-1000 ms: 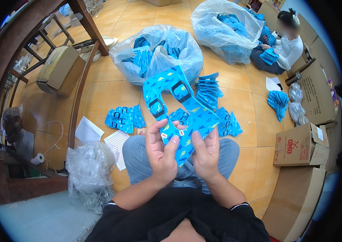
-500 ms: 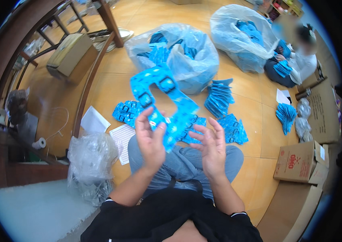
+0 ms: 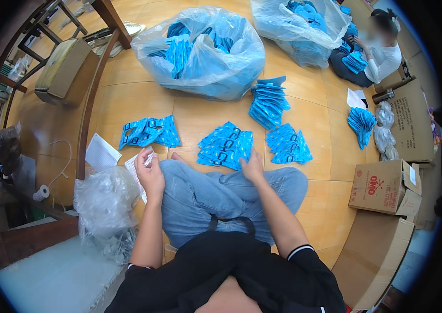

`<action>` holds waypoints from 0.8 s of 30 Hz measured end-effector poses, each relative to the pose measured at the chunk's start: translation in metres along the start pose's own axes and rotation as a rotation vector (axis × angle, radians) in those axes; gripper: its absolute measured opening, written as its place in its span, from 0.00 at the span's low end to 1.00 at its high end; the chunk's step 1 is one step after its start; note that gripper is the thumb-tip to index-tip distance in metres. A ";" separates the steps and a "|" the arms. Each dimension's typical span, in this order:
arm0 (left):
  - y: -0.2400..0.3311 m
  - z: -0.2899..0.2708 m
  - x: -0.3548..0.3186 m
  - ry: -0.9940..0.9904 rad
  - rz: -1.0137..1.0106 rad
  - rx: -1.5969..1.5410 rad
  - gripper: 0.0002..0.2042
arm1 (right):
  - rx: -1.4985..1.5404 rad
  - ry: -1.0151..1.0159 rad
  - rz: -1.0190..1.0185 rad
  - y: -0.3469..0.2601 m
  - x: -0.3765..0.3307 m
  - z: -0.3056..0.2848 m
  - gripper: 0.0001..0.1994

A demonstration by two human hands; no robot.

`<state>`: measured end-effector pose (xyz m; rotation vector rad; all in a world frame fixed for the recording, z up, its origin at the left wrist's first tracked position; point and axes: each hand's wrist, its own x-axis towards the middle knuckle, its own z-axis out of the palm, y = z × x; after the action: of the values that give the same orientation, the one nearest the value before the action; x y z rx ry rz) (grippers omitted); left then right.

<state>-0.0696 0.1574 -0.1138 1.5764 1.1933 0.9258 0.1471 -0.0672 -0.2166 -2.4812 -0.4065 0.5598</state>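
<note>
My left hand is over a white sheet printed with rows of small marks, its fingers curled together; anything between the fingertips is too small to make out. With bent fingers, my right hand grips the near right edge of a blue printed card in the middle fanned pile. Similar blue cards with dark-edged square shapes lie in a left pile and a right pile. Behind them a taller stack of blue cards leans on the floor.
Clear plastic bags of blue pieces stand farther off. Crumpled plastic and a white paper lie left, beside a wooden frame. Cardboard boxes line the right. A co-worker sits at far right.
The blue cut-out card from my left hand is no longer held up. My left hand has moved left to the white sheet; my right hand has lowered to the middle pile. The view has shifted.
</note>
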 end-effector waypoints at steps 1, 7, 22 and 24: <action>0.001 0.003 0.000 -0.011 0.116 0.107 0.10 | -0.049 0.011 0.012 0.000 0.004 0.004 0.33; 0.000 0.007 0.008 -0.053 0.136 0.278 0.09 | -0.195 0.101 -0.029 -0.001 0.005 0.007 0.28; 0.105 0.046 -0.013 -0.420 0.285 -0.168 0.20 | 1.145 -0.178 -0.335 -0.105 -0.060 -0.148 0.12; 0.140 0.057 -0.016 -0.482 0.308 -0.321 0.20 | 1.215 -0.182 -0.429 -0.125 -0.074 -0.182 0.15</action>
<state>0.0173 0.1143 0.0026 1.6174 0.4504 0.8142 0.1479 -0.0795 0.0156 -1.1484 -0.4568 0.5945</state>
